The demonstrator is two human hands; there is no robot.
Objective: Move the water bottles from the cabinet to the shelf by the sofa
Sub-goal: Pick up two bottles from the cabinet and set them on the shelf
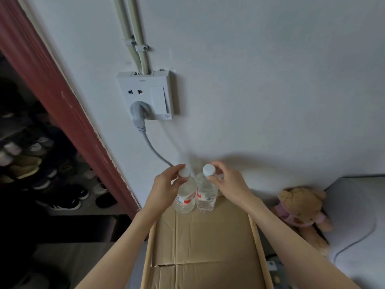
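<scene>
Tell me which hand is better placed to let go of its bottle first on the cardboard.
Left, though only slightly. The left hand grips the left bottle by its cap, and its base seems to rest on the cardboard. The right hand pinches the right bottle similarly.

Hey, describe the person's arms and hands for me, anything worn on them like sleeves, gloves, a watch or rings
Both forearms are bare as far as the picture shows them; no sleeve edge comes into view. The left hand and the right hand wear no gloves, and no watch, bracelet or strap shows at either wrist. No ring is visible on the fingers that show, though some fingers are partly hidden. No markings are visible.
</scene>
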